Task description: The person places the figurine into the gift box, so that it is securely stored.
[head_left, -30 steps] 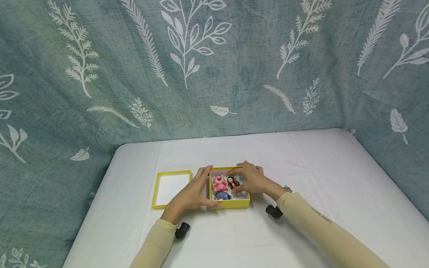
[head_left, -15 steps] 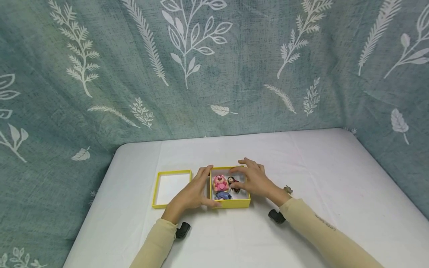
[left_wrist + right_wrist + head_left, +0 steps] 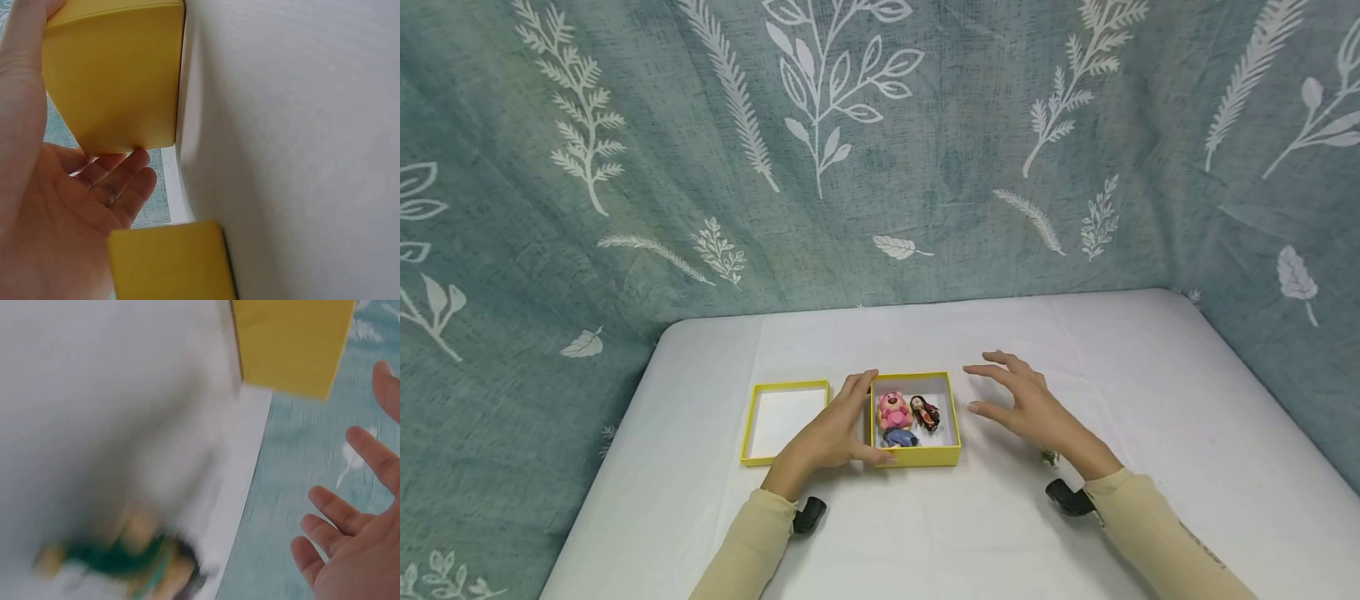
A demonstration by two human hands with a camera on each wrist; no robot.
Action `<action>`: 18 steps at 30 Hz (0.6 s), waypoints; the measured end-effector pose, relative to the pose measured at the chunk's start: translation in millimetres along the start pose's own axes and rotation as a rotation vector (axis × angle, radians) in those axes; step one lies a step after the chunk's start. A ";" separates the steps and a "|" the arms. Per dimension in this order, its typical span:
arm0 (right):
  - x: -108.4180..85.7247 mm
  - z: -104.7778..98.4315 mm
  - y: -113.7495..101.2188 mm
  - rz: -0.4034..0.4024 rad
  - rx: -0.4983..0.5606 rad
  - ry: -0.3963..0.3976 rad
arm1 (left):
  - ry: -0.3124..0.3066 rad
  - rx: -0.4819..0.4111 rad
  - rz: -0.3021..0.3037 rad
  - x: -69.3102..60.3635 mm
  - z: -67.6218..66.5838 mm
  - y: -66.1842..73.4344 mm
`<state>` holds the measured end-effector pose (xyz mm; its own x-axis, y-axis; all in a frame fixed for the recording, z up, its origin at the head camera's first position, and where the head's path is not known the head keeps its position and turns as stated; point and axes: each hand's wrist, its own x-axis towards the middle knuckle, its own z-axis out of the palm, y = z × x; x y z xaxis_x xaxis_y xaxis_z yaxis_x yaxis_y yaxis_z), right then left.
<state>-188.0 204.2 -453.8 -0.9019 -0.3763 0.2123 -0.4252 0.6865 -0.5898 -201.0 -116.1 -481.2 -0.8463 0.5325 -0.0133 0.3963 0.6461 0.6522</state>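
The yellow box (image 3: 917, 457) stands open-topped on the table. Inside lie a pink bear figure (image 3: 894, 411), a dark-haired figure (image 3: 925, 413) to its right and a blue figure (image 3: 900, 437) along the front wall. My left hand (image 3: 827, 435) grips the box's left end, thumb at the front and fingers toward the back; the left wrist view shows this hand (image 3: 62, 212) against the yellow side (image 3: 115, 81). To the right of the box, my right hand (image 3: 1026, 402) hovers with spread fingers, holding nothing; it also shows in the right wrist view (image 3: 362, 531).
A shallow yellow-edged lid (image 3: 786, 421) lies left of the box, white inside. A small green figure (image 3: 1049, 457), partly hidden under my right wrist, looks blurred in the right wrist view (image 3: 125, 559). The patterned curtain (image 3: 955, 167) hangs behind the white table (image 3: 925, 533).
My right hand has come out of the box and moved right, its fingers spreading. The dark-haired figure it was touching now lies uncovered in the box. My left hand has stayed in place.
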 end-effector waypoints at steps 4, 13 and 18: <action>-18.1 -13.7 16.1 0.021 -0.018 0.014 | 0.001 -0.001 -0.003 0.8 0.4 1.1; -59.6 -27.5 49.3 0.129 -0.097 -0.023 | -0.006 0.001 -0.001 1.1 0.6 1.9; -67.5 -25.7 54.6 0.163 -0.122 -0.065 | -0.004 -0.011 -0.008 -0.6 1.0 0.4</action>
<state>-152.3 283.1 -480.3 -0.9543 -0.2908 0.0689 -0.2839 0.8103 -0.5127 -199.9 -115.6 -481.7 -0.8480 0.5296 -0.0217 0.3854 0.6442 0.6607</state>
